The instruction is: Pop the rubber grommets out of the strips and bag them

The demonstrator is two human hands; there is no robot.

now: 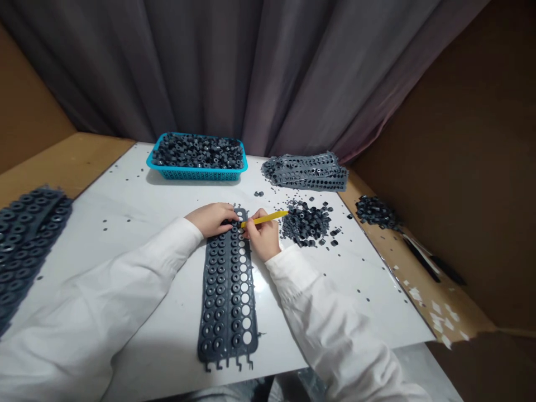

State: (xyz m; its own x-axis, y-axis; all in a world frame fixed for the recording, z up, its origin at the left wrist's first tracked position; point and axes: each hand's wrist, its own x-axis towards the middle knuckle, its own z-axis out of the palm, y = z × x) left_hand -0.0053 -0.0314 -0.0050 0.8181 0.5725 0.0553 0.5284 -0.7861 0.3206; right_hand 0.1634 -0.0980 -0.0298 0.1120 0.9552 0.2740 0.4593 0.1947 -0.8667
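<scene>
Hands [211,219] [263,237] sit near a basket [196,174] of dark rings [196,152].

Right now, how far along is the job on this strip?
Done: the strip's right-hand column shows empty holes, and loose rings lie piled beside it. In hand: the right hand holds a yellow stick to the strip's top end, with the left hand on the strip. Left: the other columns still hold rings, and more filled strips lie at the left.

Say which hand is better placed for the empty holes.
Likely the right hand: it holds a yellow stick at the empty holes of the dark strip, while the left hand rests on it.
</scene>
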